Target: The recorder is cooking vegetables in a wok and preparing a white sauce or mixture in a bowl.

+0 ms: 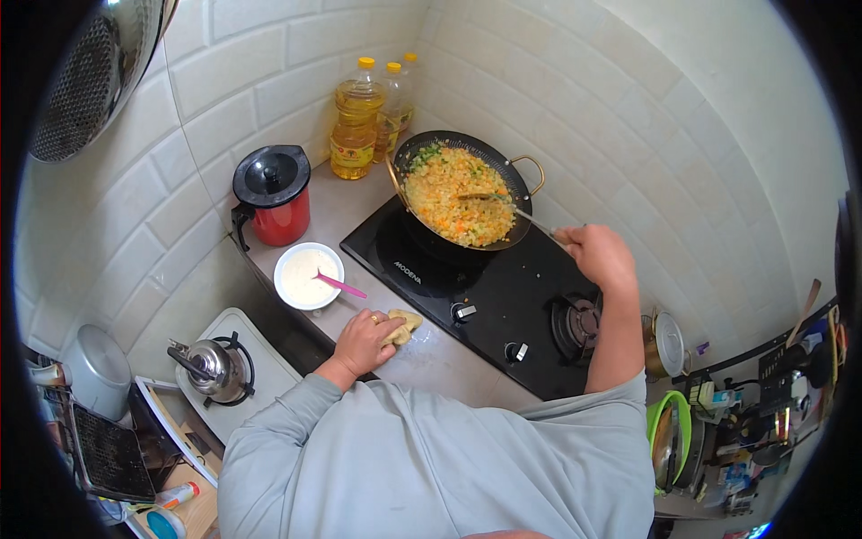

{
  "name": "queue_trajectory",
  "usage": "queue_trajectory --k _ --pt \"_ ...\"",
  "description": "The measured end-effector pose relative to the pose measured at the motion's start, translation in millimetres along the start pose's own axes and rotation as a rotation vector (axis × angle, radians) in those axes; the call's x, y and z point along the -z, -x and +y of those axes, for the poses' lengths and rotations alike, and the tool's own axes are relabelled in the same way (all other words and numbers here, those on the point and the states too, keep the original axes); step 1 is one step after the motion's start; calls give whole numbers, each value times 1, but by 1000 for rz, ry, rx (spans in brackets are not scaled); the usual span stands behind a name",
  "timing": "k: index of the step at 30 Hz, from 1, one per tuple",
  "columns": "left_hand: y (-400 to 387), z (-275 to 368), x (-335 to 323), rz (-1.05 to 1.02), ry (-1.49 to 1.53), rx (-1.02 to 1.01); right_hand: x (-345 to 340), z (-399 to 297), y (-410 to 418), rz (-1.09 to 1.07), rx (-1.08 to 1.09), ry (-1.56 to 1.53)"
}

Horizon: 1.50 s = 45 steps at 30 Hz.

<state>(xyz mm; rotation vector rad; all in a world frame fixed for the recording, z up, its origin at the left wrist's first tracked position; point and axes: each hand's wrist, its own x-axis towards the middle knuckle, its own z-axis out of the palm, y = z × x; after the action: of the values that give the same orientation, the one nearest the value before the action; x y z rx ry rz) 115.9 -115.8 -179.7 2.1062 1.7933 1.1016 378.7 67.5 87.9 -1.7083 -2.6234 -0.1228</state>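
My right hand (599, 252) grips the handle of a metal spatula (532, 219), whose blade lies in the diced vegetables (465, 182). Orange and pale yellow pieces with some green at the back fill a black wok (518, 188) with gold-coloured handles. The wok sits on the far burner of a black Modena gas hob (431, 296). My left hand (367, 340) presses a folded yellowish cloth (404, 327) on the countertop (431, 370), beside a wet patch. Just beyond that hand stands a white bowl (279, 283) of creamy white liquid, with a pink spoon (343, 286) resting in it.
A red pot with a black lid (279, 219) stands by the left wall. Several oil bottles (357, 128) fill the corner. The near burner (579, 323) is bare. Lower left, a steel kettle (215, 370) sits on a white stove (236, 330). Utensils (781, 384) hang at right.
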Motion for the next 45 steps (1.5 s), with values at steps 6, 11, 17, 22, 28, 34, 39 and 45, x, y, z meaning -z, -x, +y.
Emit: queue_trajectory --k 6,11,17,22,28,34,39,45 --pt "-2 2 0 33 -33 -37 -61 -11 -19 -40 55 -3" --pt "-2 1 2 33 -37 -38 -46 9 -27 11 60 -90" --pt "1 1 -2 32 -22 -11 -17 -30 -25 45 8 -2" --pt "-3 3 2 9 3 -24 -76 -28 -51 -81 48 -3" --pt "0 1 0 -10 0 8 -6 -19 -29 49 75 -74" --pt "-4 2 1 8 8 -21 -72 -31 -52 28 60 -12" --pt "-1 0 1 12 13 -11 -46 -20 -48 31 79 -113" --pt "-2 2 0 19 -22 -16 -55 -32 -36 -26 94 -18"
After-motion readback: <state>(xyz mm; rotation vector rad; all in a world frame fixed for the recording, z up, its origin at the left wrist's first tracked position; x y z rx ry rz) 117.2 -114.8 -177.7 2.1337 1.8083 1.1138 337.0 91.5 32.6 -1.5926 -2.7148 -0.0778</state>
